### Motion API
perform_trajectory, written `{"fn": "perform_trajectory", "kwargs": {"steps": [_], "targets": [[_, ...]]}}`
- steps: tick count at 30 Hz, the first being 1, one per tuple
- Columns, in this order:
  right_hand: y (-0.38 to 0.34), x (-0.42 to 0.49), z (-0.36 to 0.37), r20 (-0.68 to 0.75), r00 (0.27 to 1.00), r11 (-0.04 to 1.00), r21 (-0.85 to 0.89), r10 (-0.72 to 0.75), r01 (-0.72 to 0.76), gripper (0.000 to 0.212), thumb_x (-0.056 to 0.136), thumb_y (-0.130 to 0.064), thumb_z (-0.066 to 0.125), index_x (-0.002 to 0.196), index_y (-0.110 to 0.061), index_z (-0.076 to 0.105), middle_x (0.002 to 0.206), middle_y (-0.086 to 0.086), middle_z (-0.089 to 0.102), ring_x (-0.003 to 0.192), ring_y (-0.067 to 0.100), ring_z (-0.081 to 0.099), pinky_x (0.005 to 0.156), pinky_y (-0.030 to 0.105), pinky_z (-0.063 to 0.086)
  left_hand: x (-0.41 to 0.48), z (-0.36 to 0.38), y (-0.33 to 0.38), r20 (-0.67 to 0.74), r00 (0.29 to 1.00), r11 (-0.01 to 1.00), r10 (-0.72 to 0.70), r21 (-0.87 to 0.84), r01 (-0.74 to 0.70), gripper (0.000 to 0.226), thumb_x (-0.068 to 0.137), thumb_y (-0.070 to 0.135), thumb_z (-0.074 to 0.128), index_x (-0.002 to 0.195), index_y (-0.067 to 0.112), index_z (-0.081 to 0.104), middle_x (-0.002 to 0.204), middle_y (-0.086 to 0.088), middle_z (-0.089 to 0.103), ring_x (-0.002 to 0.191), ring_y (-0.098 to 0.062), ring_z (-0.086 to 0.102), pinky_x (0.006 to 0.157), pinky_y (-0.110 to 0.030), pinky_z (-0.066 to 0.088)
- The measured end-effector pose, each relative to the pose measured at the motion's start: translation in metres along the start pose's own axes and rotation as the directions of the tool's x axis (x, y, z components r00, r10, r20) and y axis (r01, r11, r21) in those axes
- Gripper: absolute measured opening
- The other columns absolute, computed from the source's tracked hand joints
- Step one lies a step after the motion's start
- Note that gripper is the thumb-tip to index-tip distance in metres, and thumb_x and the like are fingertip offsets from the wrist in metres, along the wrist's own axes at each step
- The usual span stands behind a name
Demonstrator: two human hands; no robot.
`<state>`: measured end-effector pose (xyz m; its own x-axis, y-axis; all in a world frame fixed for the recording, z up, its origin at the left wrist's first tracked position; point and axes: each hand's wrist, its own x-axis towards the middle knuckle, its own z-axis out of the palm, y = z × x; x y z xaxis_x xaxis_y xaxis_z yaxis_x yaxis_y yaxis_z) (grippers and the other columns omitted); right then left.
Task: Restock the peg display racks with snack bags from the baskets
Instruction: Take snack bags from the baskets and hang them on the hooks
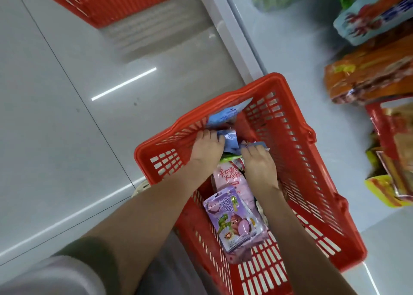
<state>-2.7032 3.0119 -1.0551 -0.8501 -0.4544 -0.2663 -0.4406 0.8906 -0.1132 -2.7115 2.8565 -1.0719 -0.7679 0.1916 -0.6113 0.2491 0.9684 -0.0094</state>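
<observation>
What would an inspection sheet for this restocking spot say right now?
Surface: glossy grey tiled floor, baskets on it.
Job's things: red slotted plastic basket holding a purple cartoon snack bag, a pink snack bag and small blue packets.
Clutter: nothing seen.
Hands: left hand and right hand inside the basket, fingers on the blue packets; grip unclear.
Cables: nothing seen.
Surroundings: second red plastic basket top left; orange snack bags and a pale blue snack bag at right.

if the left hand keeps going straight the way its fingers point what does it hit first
Most likely the light blue bag leaning at the far end of the red basket, just ahead of the left hand; the basket's wall is right behind it. Depth is unclear.
</observation>
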Motion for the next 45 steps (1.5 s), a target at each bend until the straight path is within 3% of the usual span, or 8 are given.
{"fn": "perform_trajectory", "kwargs": {"steps": [3,7,15,24,31,37,42,45], "targets": [[-0.003,-0.016,-0.036,-0.135,0.99,0.999,-0.004,0.044,-0.045,0.023,0.072,-0.005,0.043,0.082,-0.007,0.064,0.078,0.01,0.062,0.079,0.029,0.052,0.071,0.034,0.032,-0.028,-0.039,0.003,0.033,0.998,0.995,0.05,-0.088,-0.047,0.033,0.046,0.03,0.082,0.076,0.019,0.074,0.057,-0.002,0.065,0.054,-0.017,0.064,0.053,-0.02,0.046],[-0.015,-0.041,-0.121,-0.222,0.963,0.988,0.017,0.153,-0.153,0.02,0.071,-0.005,0.05,0.087,-0.012,0.062,0.087,0.007,0.06,0.091,0.026,0.044,0.081,0.041,0.029,-0.086,-0.101,-0.008,0.044,0.999,0.929,0.025,-0.369,-0.007,0.05,0.09,0.009,0.05,0.139,0.013,0.041,0.111,-0.018,0.065,0.102,-0.037,0.061,0.08,-0.04,0.049],[-0.037,-0.066,-0.369,0.114,0.986,0.965,0.217,0.123,-0.145,0.029,0.061,0.018,0.062,0.082,0.0,0.067,0.077,0.017,0.063,0.079,0.037,0.058,0.066,0.037,0.053,-0.237,-0.323,-0.097,0.08,0.989,0.49,-0.124,-0.862,0.131,0.032,0.092,0.023,0.061,0.122,0.012,0.062,0.118,-0.012,0.066,0.11,-0.025,0.06,0.072,-0.023,0.034],[-0.125,-0.054,-0.645,-0.054,0.991,0.986,0.111,-0.119,0.124,0.014,0.093,-0.024,0.053,0.09,-0.015,0.062,0.093,-0.003,0.055,0.109,0.019,0.044,0.087,0.036,0.014,-0.398,-0.537,-0.161,-0.053,0.993,0.656,-0.109,-0.754,0.032,0.024,0.093,0.027,0.059,0.102,0.005,0.063,0.081,-0.007,0.064,0.064,-0.016,0.054,0.057,-0.029,0.038],[-0.171,-0.015,-0.754,-0.254,0.963,0.988,0.104,-0.084,0.114,0.026,0.088,-0.034,0.058,0.069,-0.022,0.047,0.072,-0.01,0.037,0.088,0.011,0.031,0.072,0.031,0.008,-0.45,-0.612,-0.204,-0.192,0.972,0.598,-0.137,-0.798,-0.074,0.036,0.087,0.03,0.069,0.107,0.001,0.065,0.101,-0.012,0.067,0.09,-0.019,0.058,0.074,-0.032,0.041],[-0.194,0.045,-0.829,-0.35,0.93,0.925,0.304,-0.115,0.229,0.023,0.08,-0.028,0.071,0.083,-0.012,0.054,0.082,-0.006,0.041,0.091,0.018,0.04,0.076,0.031,0.033,-0.447,-0.691,-0.263,-0.365,0.917,0.726,-0.162,-0.673,-0.139,0.023,0.085,0.023,0.064,0.096,0.002,0.065,0.095,-0.013,0.068,0.091,-0.029,0.061,0.072,-0.037,0.043],[-0.19,0.099,-0.914,-0.351,0.927,0.78,0.614,0.135,0.119,0.045,0.085,-0.023,0.071,0.124,-0.023,0.051,0.116,-0.011,0.049,0.105,0.005,0.045,0.085,0.021,0.035,-0.433,-0.786,-0.338,-0.495,0.865,0.775,-0.083,-0.577,-0.256,0.028,0.091,0.024,0.062,0.073,0.007,0.049,0.066,-0.002,0.049,0.061,-0.016,0.047,0.049,-0.025,0.026],[-0.185,0.118,-0.96,-0.444,0.854,0.725,0.678,0.273,0.12,0.014,0.088,-0.015,0.067,0.101,-0.014,0.062,0.097,-0.002,0.064,0.089,0.014,0.059,0.083,0.03,0.046,-0.425,-0.838,-0.378,-0.553,0.833,0.716,-0.023,-0.591,-0.372,0.034,0.089,0.026,0.066,0.067,0.01,0.047,0.055,0.003,0.039,0.05,-0.01,0.035,0.045,-0.024,0.022]]}}
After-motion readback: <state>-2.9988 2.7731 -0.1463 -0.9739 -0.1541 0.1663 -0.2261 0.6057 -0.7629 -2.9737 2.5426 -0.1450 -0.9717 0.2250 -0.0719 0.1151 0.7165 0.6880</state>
